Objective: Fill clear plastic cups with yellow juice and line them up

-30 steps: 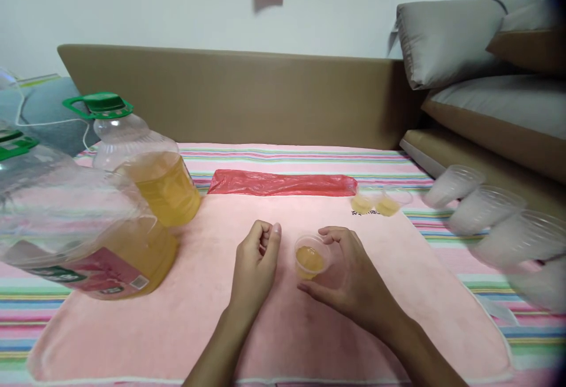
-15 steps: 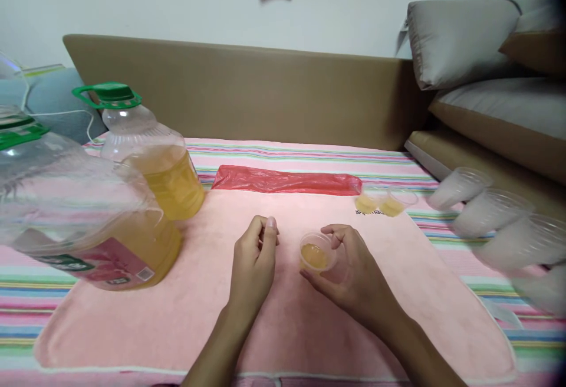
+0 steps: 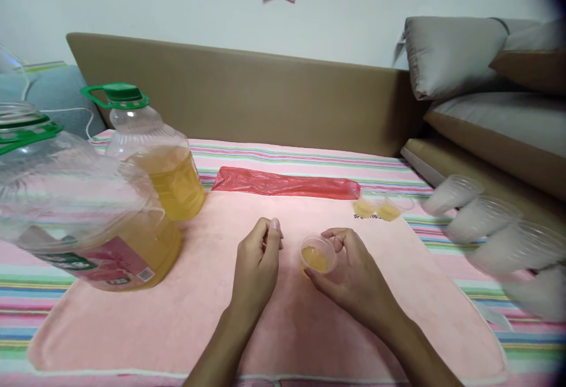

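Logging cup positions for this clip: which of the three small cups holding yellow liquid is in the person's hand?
The near cup, gripped by the right hand at the pink towel's middle. The other two filled cups stand untouched by the towel's far right edge.

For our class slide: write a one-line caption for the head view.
Right hand grips a small cup of yellow liquid on a pink towel; left hand rests curled beside it.
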The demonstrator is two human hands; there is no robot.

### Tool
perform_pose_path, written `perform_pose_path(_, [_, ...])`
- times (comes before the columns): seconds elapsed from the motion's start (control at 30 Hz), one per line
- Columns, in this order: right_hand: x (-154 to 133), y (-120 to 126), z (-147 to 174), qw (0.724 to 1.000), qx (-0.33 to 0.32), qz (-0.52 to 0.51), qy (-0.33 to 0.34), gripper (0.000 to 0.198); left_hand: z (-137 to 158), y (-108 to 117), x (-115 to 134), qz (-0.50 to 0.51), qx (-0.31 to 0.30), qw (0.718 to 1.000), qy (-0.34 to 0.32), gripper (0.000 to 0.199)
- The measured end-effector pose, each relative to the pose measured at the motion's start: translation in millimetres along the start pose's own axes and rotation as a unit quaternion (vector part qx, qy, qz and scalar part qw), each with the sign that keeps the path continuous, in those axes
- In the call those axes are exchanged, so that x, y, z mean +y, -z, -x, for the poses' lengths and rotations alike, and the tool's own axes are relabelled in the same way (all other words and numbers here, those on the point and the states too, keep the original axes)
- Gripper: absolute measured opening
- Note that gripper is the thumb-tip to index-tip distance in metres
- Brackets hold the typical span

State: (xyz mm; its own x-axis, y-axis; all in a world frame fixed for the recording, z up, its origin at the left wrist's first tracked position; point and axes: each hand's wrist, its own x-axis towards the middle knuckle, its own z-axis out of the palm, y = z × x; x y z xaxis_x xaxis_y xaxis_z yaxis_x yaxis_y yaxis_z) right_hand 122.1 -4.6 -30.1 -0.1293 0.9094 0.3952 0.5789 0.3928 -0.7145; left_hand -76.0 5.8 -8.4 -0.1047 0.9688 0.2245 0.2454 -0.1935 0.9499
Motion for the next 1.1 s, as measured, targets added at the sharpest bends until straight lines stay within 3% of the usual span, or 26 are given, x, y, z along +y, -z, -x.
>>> perform_pose_path(0.23, [-12.3, 13.0, -11.5, 0.998, -0.043, 0.050, -0.005, 0.033, -1.1, 3.0, 2.4, 0.003, -0.005, 1.000, -0.007, 0.044])
perform_pose_path(0.4, [-8.9, 30.7, -28.1, 0.998, -0.043, 0.049, -0.012, 0.038, -1.2, 6.7, 3.2, 0.000, -0.009, 1.000, -0.001, 0.045])
perform_pose_path(0.63, [23.3, 58.7, -78.4, 0.996, -0.025, 0.084, 0.025, 0.051, -2.7, 9.0, 3.6, 0.008, -0.010, 1.000, 0.002, 0.044])
perform_pose_path(0.87, [62.4, 69.1, -125.3, 0.986, 0.012, 0.166, -0.025, 0.064, -4.2, 5.4, 2.9, 0.012, -0.016, 1.000, 0.011, 0.044])
perform_pose_path(1.1, [92.2, 70.3, -141.1, 0.977, 0.020, 0.208, -0.042, 0.068, -5.2, 4.3, 1.7, 0.008, -0.020, 1.000, 0.015, 0.045])
